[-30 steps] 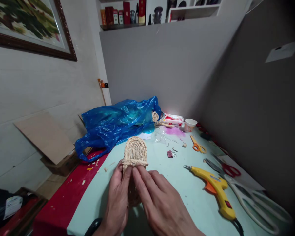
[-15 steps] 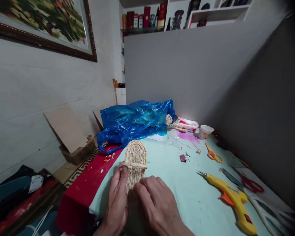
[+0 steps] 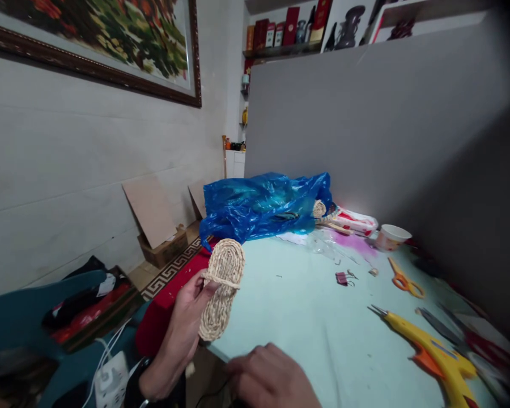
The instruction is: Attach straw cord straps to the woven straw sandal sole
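A small slipper [image 3: 221, 306] of coiled, braided straw stands tilted above the table's near left edge, its rounded toe end pointing up. One straw cord crosses its upper part as a strap. My left hand [image 3: 187, 317] grips it by the left edge, with the thumb pressed near the strap and the fingers behind. Lower down, my right hand [image 3: 272, 377] is apart from the slipper, over the near edge of the table. It is blurred and its fingers look bent; whether anything is in them is hidden.
On the pale green table [image 3: 293, 306] lie a yellow glue gun [image 3: 429, 345], orange scissors [image 3: 403, 280], dark-bladed scissors [image 3: 442, 326] and a binder clip [image 3: 344, 278]. Farther back are a blue plastic bag [image 3: 263, 207] and a paper cup [image 3: 393, 237]. A power strip [image 3: 111, 379] sits lower left.
My right hand has come off the slipper and moved down. My left hand keeps hold of it, now tilted with its lower end uncovered. The view has turned left.
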`<action>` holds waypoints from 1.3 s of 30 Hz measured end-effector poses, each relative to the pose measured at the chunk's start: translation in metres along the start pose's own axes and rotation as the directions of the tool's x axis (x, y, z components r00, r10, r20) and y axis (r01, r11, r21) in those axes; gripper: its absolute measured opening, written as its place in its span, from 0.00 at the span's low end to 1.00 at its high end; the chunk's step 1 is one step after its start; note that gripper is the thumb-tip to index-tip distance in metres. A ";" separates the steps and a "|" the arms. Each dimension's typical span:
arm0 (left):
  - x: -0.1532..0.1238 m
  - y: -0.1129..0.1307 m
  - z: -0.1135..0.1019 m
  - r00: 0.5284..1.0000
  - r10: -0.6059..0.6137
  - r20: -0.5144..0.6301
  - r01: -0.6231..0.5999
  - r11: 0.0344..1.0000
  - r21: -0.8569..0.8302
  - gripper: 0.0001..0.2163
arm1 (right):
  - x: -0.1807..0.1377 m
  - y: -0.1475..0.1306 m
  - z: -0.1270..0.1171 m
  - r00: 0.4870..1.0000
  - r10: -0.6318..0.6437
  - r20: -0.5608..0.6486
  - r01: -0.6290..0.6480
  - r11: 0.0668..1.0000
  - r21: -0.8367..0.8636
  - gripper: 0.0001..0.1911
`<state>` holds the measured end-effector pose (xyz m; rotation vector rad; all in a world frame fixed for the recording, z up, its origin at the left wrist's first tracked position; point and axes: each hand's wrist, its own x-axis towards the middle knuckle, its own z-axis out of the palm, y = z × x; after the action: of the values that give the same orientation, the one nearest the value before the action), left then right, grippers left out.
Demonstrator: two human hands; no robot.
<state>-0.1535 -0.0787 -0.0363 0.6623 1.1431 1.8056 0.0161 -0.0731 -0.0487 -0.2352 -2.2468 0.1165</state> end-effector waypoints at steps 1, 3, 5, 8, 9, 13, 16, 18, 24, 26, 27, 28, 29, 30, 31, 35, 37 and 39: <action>-0.003 -0.002 0.002 1.000 -0.022 0.018 0.022 1.000 0.007 0.20 | 0.003 0.004 -0.014 0.996 0.077 0.036 -0.078 0.996 0.039 0.12; -0.008 -0.008 0.009 0.995 -0.077 0.065 0.075 0.997 0.024 0.19 | 0.006 0.010 -0.041 0.967 0.252 0.026 -0.253 0.967 0.035 0.10; -0.013 -0.014 0.019 0.983 -0.132 0.126 0.127 0.991 0.048 0.19 | 0.008 0.017 -0.061 0.910 0.414 0.014 -0.414 0.910 0.020 0.12; -0.017 -0.023 0.037 0.953 -0.202 0.227 0.189 0.979 0.079 0.20 | 0.006 0.030 -0.075 0.835 0.549 -0.012 -0.550 0.835 -0.030 0.19; -0.017 -0.026 0.043 0.941 -0.226 0.252 0.209 0.973 0.093 0.20 | 0.004 0.036 -0.076 0.819 0.574 -0.006 -0.573 0.818 -0.039 0.21; -0.009 -0.035 0.057 0.884 -0.317 0.342 0.265 0.945 0.193 0.18 | -0.005 0.061 -0.081 0.739 0.664 0.111 -0.673 0.737 0.071 0.26; 0.006 -0.036 0.064 0.814 -0.354 0.460 0.237 0.926 0.294 0.18 | -0.009 0.077 -0.090 0.664 0.715 0.217 -0.747 0.626 0.223 0.21; 0.017 -0.035 0.071 0.768 -0.377 0.518 0.193 0.907 0.375 0.17 | -0.010 0.087 -0.095 0.628 0.734 0.259 -0.777 0.576 0.252 0.17; 0.047 -0.039 0.089 0.729 -0.383 0.567 -0.082 0.774 0.628 0.19 | -0.018 0.116 -0.096 0.570 0.785 0.242 -0.822 0.537 0.192 0.15; 0.053 -0.042 0.090 0.769 -0.343 0.539 -0.200 0.672 0.713 0.21 | -0.021 0.122 -0.093 0.544 0.804 0.239 -0.839 0.518 0.166 0.17; 0.056 -0.043 0.090 0.787 -0.310 0.533 -0.257 0.620 0.741 0.22 | -0.022 0.124 -0.091 0.529 0.815 0.237 -0.849 0.508 0.149 0.17; 0.058 -0.044 0.090 0.799 -0.277 0.534 -0.310 0.572 0.759 0.21 | -0.023 0.126 -0.089 0.514 0.825 0.235 -0.858 0.497 0.131 0.17; 0.060 -0.046 0.090 0.801 -0.249 0.544 -0.354 0.534 0.767 0.21 | -0.024 0.127 -0.087 0.499 0.834 0.234 -0.866 0.486 0.114 0.17; 0.061 -0.047 0.090 0.792 -0.233 0.565 -0.396 0.508 0.765 0.20 | -0.025 0.128 -0.085 0.487 0.842 0.232 -0.873 0.478 0.098 0.17; 0.062 -0.048 0.091 0.774 -0.227 0.591 -0.432 0.493 0.755 0.19 | -0.026 0.128 -0.083 0.474 0.850 0.229 -0.880 0.469 0.080 0.16; 0.064 -0.052 0.093 0.711 -0.268 0.650 -0.482 0.487 0.728 0.18 | -0.026 0.128 -0.078 0.439 0.873 0.214 -0.893 0.450 -0.004 0.14; 0.065 -0.053 0.091 0.717 -0.291 0.634 -0.444 0.511 0.736 0.18 | -0.026 0.127 -0.078 0.431 0.876 0.218 -0.893 0.448 -0.036 0.13; 0.066 -0.052 0.088 0.733 -0.309 0.607 -0.383 0.550 0.742 0.17 | -0.025 0.126 -0.081 0.426 0.874 0.233 -0.893 0.447 -0.043 0.14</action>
<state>-0.0953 0.0281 -0.0453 1.7815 1.3992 0.7081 0.1104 0.0453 -0.0373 -1.4423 -2.0647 0.8541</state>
